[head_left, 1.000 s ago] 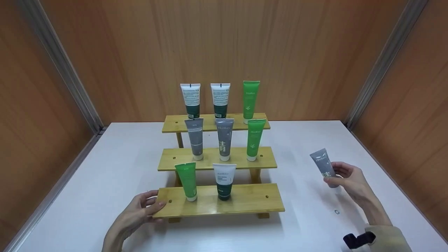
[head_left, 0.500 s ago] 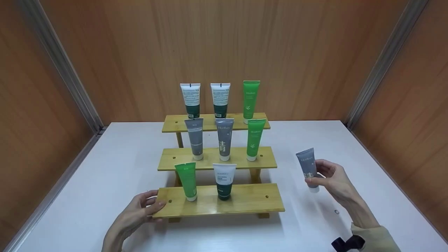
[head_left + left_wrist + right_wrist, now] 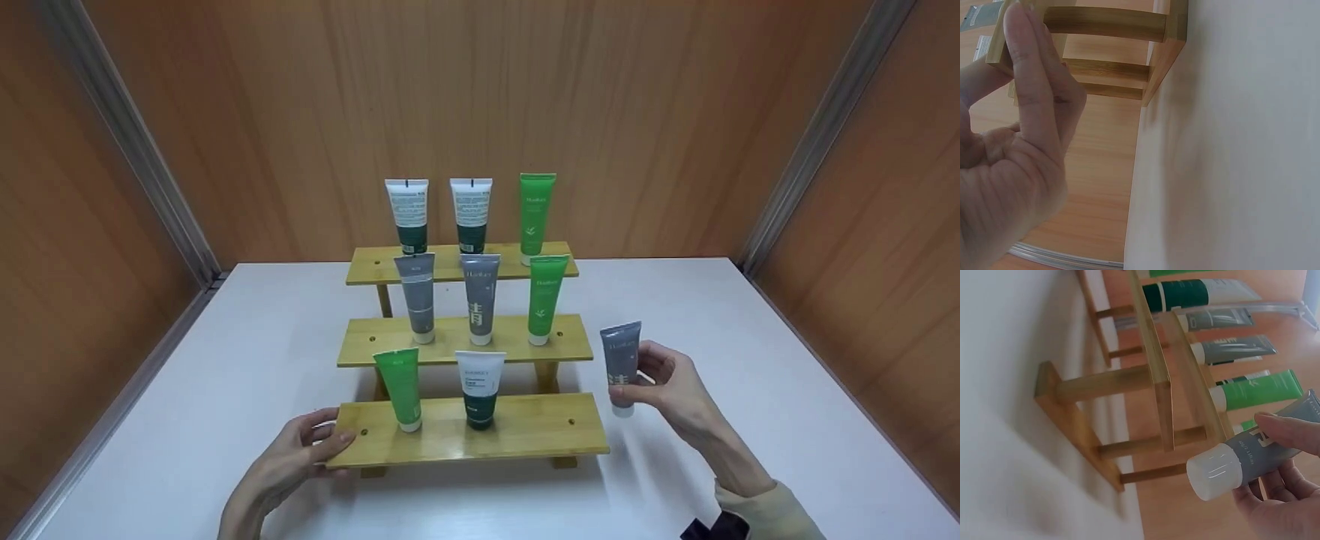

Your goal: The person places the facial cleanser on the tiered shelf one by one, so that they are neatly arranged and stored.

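Note:
My left hand (image 3: 289, 457) pinches the left end of the bottom board on a three-tier wooden display stand (image 3: 525, 442), thumb on top and fingers beneath. In the right hand (image 3: 679, 390) is a grey squeeze tube (image 3: 621, 356) with a white cap (image 3: 1216, 471), held upright, cap down, just right of the stand. A green tube (image 3: 403, 390) and a white-and-dark-green tube (image 3: 481, 386) stand on the bottom board, whose right part is bare. On the middle board are two grey tubes (image 3: 481, 296) and a green tube (image 3: 547, 296).
The top board (image 3: 367, 262) bears two white-and-dark-green tubes (image 3: 472, 210) and a green tube (image 3: 537, 214). Wood-grain panels (image 3: 480, 112) with metal corner strips enclose the white table (image 3: 187, 420) at the back and sides.
My right hand has moved left with the grey tube, up to the stand's right side, and the tube has turned from tilted to nearly upright. The left hand stays on the stand.

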The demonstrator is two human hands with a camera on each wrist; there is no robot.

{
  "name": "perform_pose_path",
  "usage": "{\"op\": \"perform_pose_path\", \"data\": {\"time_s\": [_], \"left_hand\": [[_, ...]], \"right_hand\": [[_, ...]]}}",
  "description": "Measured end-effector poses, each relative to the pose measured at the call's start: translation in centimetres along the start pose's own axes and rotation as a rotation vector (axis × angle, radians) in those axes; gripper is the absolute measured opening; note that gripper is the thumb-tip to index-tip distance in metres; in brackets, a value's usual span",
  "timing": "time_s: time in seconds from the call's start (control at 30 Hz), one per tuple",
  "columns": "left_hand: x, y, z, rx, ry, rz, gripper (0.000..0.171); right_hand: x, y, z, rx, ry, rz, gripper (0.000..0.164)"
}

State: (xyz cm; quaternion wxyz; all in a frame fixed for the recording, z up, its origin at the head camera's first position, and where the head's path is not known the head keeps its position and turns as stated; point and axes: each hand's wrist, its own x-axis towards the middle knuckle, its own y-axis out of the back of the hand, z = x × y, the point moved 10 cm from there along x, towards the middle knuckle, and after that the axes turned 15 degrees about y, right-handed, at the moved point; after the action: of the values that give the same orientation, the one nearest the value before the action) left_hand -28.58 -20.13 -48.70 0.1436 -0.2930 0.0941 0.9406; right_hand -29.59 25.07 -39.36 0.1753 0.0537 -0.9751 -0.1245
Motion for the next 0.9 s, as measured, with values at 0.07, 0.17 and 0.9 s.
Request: {"op": "perform_pose_path", "data": {"time_s": [0.07, 0.17, 0.9], "left_hand": [[0.0, 0.0, 0.0, -0.001, -0.001, -0.004, 0.085], [0.1, 0.0, -0.1, -0.005, 0.0, -0.006, 0.085], [-0.1, -0.1, 0.1, 0.011, -0.005, -0.02, 0.083]], "right_hand": [[0.1, -0.7, -0.2, 0.013, 0.003, -0.004, 0.057], [0.2, -1.9, -0.4, 0.031, 0.002, -0.009, 0.063], [1.1, -7.9, -1.4, 0.131, 0.112, -0.075, 0.072]]}}
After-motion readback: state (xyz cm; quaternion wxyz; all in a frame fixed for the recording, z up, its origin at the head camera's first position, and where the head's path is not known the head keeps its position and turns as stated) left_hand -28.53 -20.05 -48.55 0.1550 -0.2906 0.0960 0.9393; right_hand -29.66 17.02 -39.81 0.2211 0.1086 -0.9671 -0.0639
